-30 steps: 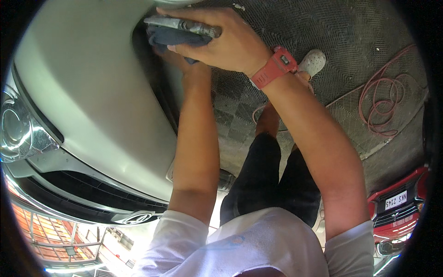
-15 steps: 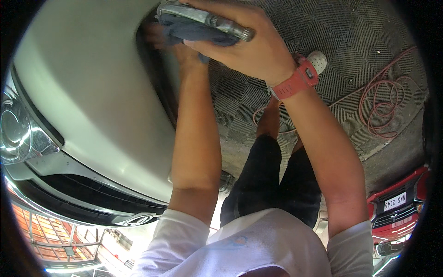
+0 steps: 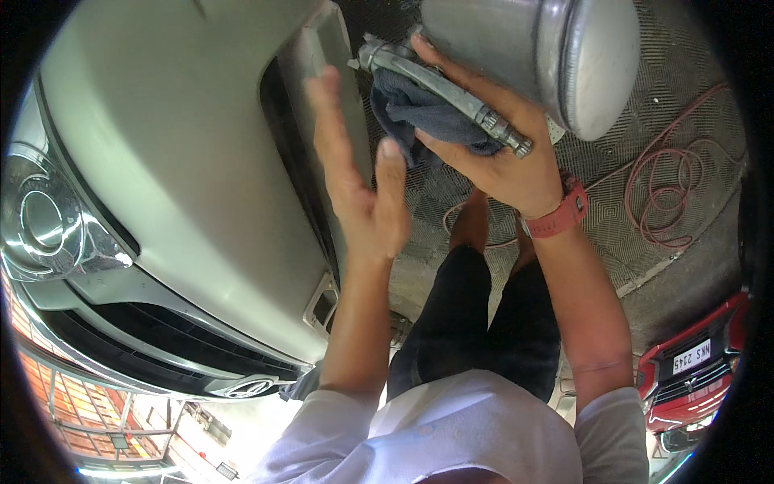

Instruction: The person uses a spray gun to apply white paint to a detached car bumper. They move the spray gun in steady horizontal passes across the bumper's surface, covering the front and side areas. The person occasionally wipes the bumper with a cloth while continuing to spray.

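My left hand (image 3: 363, 189) is raised beside the edge of a pale grey car panel (image 3: 177, 161), fingers stretched and thumb apart, with nothing in it. Its fingertips are slightly blurred. To its right, my right hand (image 3: 516, 165) grips what looks like a metal spray gun (image 3: 451, 95), its threaded end fitting pointing toward my wrist. A crumpled dark grey cloth (image 3: 423, 113) is held in the same hand, bunched against the gun's handle. Beyond my right fingers a large silver metal cup (image 3: 500, 40) fills the top; where it joins the gun is partly hidden.
At the left are the car's headlight (image 3: 48, 218) and dark grille (image 3: 153, 327). Coiled red hose (image 3: 665, 194) lies on the patterned mat floor (image 3: 677, 48) at the right. A red vehicle (image 3: 693, 359) stands at the lower right.
My right hand has moved right and nearer with the gun and cloth, and the silver cup has come into view. The left hand has come away from the cloth, fingers now spread.
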Demonstrator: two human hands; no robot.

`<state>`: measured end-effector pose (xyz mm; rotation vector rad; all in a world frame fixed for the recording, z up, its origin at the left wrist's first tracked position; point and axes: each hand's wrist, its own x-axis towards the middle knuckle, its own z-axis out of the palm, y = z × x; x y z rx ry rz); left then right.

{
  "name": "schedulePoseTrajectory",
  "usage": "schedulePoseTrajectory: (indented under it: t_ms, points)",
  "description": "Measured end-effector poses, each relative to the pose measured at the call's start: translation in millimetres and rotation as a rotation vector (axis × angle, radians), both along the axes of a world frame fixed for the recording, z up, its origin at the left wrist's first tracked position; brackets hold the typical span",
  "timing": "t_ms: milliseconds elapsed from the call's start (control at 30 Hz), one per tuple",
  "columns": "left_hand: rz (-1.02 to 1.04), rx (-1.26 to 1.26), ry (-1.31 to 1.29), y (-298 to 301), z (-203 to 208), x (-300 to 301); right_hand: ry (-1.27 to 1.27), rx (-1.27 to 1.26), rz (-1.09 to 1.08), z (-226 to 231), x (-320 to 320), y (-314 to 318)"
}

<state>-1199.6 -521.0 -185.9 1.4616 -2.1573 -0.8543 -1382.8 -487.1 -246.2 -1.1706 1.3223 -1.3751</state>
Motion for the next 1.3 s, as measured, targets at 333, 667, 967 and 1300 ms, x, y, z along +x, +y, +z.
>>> schedulePoseTrajectory:
  t_ms: [333, 667, 967, 1300]
  points:
    - [-0.559, -0.276, -1.437, -112.2, 37.1, -10.6, -0.207, 0.084, 0.027, -18.2, -15.3, 17.8]
    - [-1.066, -0.038, -1.926, -177.3, -84.3, -22.8, -0.036, 0.147, 0.007, -27.9, -12.7, 3.7]
    - [-1.021, -0.124, -1.89, -130.0, -20.9, -14.4, -0.088, 0.155, -0.063, -13.9, -43.4, -4.1]
    - [-1.053, 0.242, -2.039, -194.2, -142.3, -28.3, -0.21, 0.285, 0.055, -24.9, -62.6, -46.6]
